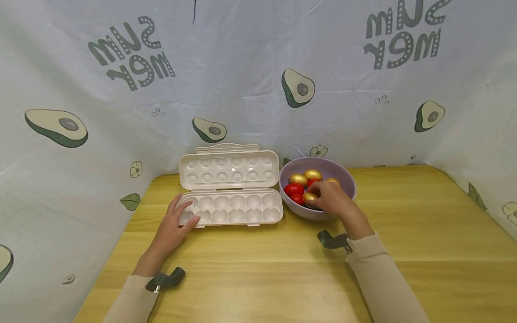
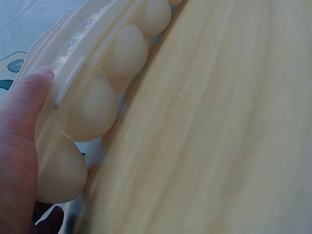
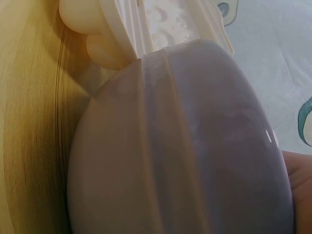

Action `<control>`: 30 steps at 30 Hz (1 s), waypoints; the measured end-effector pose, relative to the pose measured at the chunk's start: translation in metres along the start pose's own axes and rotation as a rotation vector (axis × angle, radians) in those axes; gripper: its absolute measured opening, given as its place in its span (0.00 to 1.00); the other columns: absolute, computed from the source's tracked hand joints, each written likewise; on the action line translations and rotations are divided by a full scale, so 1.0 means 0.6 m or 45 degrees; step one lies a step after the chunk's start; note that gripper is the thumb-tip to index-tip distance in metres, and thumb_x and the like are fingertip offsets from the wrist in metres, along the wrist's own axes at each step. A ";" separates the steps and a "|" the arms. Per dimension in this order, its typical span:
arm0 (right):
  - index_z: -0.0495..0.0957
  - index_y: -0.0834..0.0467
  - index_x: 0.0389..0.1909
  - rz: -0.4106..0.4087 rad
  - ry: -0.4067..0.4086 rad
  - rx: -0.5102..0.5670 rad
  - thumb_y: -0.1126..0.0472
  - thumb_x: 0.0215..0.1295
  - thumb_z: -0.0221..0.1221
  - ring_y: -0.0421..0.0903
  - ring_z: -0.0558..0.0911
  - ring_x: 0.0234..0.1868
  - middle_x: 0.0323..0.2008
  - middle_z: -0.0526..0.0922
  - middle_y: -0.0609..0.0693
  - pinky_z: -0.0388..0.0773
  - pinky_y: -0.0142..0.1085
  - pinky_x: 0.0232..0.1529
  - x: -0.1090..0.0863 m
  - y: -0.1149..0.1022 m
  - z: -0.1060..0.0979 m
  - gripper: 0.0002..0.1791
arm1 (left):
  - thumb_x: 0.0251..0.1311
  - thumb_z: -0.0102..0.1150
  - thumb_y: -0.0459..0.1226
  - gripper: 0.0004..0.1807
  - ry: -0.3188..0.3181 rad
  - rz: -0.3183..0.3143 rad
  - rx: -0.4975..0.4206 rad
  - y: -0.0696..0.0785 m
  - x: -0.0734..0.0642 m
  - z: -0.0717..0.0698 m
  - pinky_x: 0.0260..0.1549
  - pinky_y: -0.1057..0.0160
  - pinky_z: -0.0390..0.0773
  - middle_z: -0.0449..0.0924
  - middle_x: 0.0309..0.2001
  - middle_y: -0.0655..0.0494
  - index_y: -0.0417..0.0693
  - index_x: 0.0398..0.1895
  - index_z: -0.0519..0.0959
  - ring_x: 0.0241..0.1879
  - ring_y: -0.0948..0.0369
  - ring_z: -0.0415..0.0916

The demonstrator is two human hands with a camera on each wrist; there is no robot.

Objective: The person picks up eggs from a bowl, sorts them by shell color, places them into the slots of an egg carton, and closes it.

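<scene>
A cream plastic egg carton (image 1: 231, 223) lies with its lid (image 1: 229, 183) raised at the back, its two rows of bare cups facing up. At the carton's left end, my left hand (image 1: 171, 229) holds the edge, with the thumb (image 2: 31, 100) over the front rim in the left wrist view. To the right stands a purple bowl (image 1: 348, 181) with several gold and red eggs in it. Inside the bowl, my right hand (image 1: 333, 199) pinches a gold egg (image 1: 310, 197) between thumb and fingers. In the right wrist view the bowl's wall (image 3: 185, 146) hides most of that hand.
Both carton and bowl stand near the back edge of a wooden table (image 1: 250, 278). A pale curtain (image 1: 250, 67) printed with avocados hangs behind and along the sides. Each wrist wears a dark camera mount (image 1: 333, 240).
</scene>
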State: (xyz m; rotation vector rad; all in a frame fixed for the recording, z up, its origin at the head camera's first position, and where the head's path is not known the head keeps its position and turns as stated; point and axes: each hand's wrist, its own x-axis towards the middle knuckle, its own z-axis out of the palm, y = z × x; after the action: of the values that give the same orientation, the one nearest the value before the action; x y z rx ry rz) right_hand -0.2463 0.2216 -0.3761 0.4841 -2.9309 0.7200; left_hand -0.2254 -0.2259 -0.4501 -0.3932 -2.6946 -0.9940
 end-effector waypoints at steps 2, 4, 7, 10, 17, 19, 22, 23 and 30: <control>0.83 0.63 0.37 0.012 0.000 0.016 0.63 0.52 0.67 0.55 0.75 0.38 0.32 0.84 0.53 0.70 0.48 0.45 -0.001 -0.001 0.000 0.11 | 0.62 0.60 0.49 0.30 0.004 0.004 0.000 -0.002 -0.001 0.000 0.57 0.32 0.61 0.47 0.74 0.41 0.45 0.63 0.70 0.66 0.35 0.57; 0.83 0.63 0.37 0.007 0.004 0.026 0.64 0.52 0.67 0.55 0.75 0.38 0.32 0.84 0.53 0.70 0.48 0.45 -0.001 -0.001 -0.001 0.11 | 0.62 0.60 0.49 0.29 0.004 0.003 -0.002 -0.002 -0.002 0.000 0.57 0.32 0.61 0.47 0.74 0.41 0.45 0.63 0.70 0.66 0.34 0.57; 0.83 0.63 0.37 0.003 0.019 0.041 0.64 0.51 0.67 0.55 0.76 0.38 0.32 0.84 0.54 0.71 0.49 0.46 -0.001 0.000 -0.001 0.11 | 0.62 0.60 0.48 0.29 0.003 0.001 -0.007 -0.002 -0.003 0.000 0.57 0.32 0.61 0.47 0.74 0.41 0.44 0.63 0.70 0.66 0.34 0.57; 0.83 0.64 0.37 0.008 0.027 0.052 0.64 0.51 0.67 0.55 0.76 0.37 0.32 0.83 0.54 0.72 0.48 0.45 -0.001 0.001 -0.001 0.12 | 0.62 0.61 0.48 0.29 0.004 0.004 -0.009 -0.002 -0.004 -0.001 0.57 0.32 0.61 0.47 0.74 0.41 0.44 0.63 0.71 0.65 0.34 0.57; 0.82 0.66 0.39 0.014 0.050 0.071 0.63 0.52 0.68 0.55 0.78 0.38 0.34 0.84 0.56 0.74 0.50 0.46 -0.002 0.004 -0.003 0.14 | 0.62 0.60 0.48 0.29 0.006 0.008 -0.015 -0.002 -0.003 -0.001 0.57 0.32 0.62 0.47 0.74 0.41 0.44 0.63 0.71 0.66 0.35 0.58; 0.82 0.66 0.39 0.014 0.058 0.073 0.63 0.52 0.68 0.55 0.78 0.38 0.34 0.84 0.56 0.74 0.50 0.46 -0.001 0.005 -0.002 0.15 | 0.62 0.60 0.48 0.29 0.006 0.008 -0.019 -0.001 -0.003 -0.001 0.57 0.32 0.62 0.47 0.74 0.41 0.43 0.62 0.71 0.66 0.35 0.57; 0.82 0.66 0.40 0.023 0.062 0.081 0.62 0.53 0.68 0.55 0.78 0.38 0.34 0.84 0.56 0.74 0.50 0.46 -0.001 0.007 -0.002 0.15 | 0.62 0.60 0.48 0.29 0.007 0.005 -0.028 0.000 -0.003 -0.002 0.57 0.32 0.62 0.47 0.74 0.40 0.43 0.62 0.71 0.66 0.35 0.57; 0.83 0.66 0.41 0.028 0.064 0.083 0.62 0.53 0.69 0.55 0.78 0.38 0.34 0.84 0.56 0.74 0.50 0.45 -0.002 0.007 -0.002 0.16 | 0.62 0.61 0.48 0.29 0.008 0.004 -0.030 0.000 -0.002 -0.002 0.57 0.32 0.62 0.47 0.74 0.40 0.43 0.62 0.71 0.66 0.35 0.57; 0.83 0.64 0.42 0.046 0.082 0.136 0.59 0.55 0.68 0.53 0.80 0.38 0.35 0.85 0.56 0.74 0.49 0.46 -0.003 0.012 -0.006 0.16 | 0.62 0.61 0.48 0.29 0.007 0.001 -0.030 0.001 -0.001 -0.004 0.57 0.32 0.61 0.47 0.74 0.40 0.43 0.62 0.71 0.66 0.35 0.57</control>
State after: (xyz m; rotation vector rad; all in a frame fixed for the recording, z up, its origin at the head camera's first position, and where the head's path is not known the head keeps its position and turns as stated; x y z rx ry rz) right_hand -0.2466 0.2299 -0.3764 0.4093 -2.8597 0.8834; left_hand -0.2242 -0.2272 -0.4485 -0.3951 -2.6798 -1.0258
